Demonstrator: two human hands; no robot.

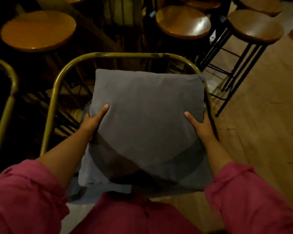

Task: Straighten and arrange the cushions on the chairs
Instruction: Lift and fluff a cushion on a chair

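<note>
Dim room, wooden floor (269, 132). Far left: curved brass-coloured frame of a second chair (10, 92), only its edge in view. Upper left: round wooden stool (38, 32), orange-brown seat, standing behind the chairs. Lower left: pink sleeve (24, 191) pushed up the forearm. Left hand (93, 121) grips the left edge of the grey cushion (145, 119), thumb lying on the top face, fingers wrapped under and out of sight; closed on the cushion. Centre: the cushion is square, dark grey, held between both hands over the seat of the near chair (108, 55), whose brass-coloured tube back arches around its far side. The cushion's far edge sits just inside that arch; whether it touches the back, I cannot tell. Beneath the near end lies a second, paler blue-grey cushion (90, 173), its left corner and front edge showing past the dark one; the two overlap. Shadow bands cross the lower half of the top cushion. Bottom centre: pink garment of the person. Right of centre: right hand (201, 125) clamps the cushion's right edge in the same manner, thumb on top, fingers hidden underneath. Upper right: two more round wooden stools (183, 22) (255, 27) on thin black legs, close together, well beyond the chair back. Lower right: the other pink sleeve (254, 196).
</note>
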